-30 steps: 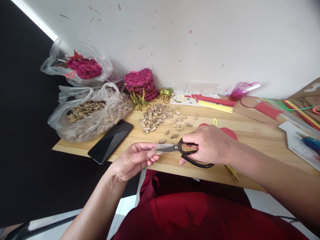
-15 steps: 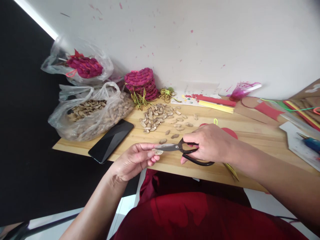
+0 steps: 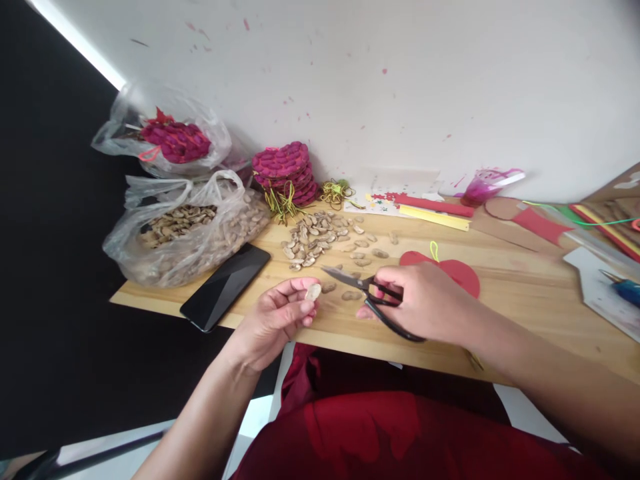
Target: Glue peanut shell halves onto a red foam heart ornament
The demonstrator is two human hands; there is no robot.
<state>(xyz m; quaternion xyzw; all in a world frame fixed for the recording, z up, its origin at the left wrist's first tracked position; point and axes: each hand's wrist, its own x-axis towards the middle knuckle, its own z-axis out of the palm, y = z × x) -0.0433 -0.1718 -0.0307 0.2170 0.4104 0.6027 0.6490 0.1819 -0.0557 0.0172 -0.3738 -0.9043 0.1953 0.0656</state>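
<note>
My left hand (image 3: pixel 280 317) pinches a pale shell piece (image 3: pixel 313 292) between thumb and fingers at the near side of the table (image 3: pixel 545 300); my right hand (image 3: pixel 425 297) grips the black-handled scissors (image 3: pixel 367 284), blades parted, tips near the shell piece but apart from it. For trimming, which I judge the step to be, present the rim outward, seat it well inside the blades, close slowly, and hold the fingertips behind the cutting line; twisting would probably crack thin shell. Observe the edges: the phone (image 3: pixel 225 287) reaches past the table edge, and loose peanut shells (image 3: pixel 313 237) lie beyond the blades. The red cutout (image 3: pixel 464 275) sits beyond my right hand; lateral room is widest to its right.
</note>
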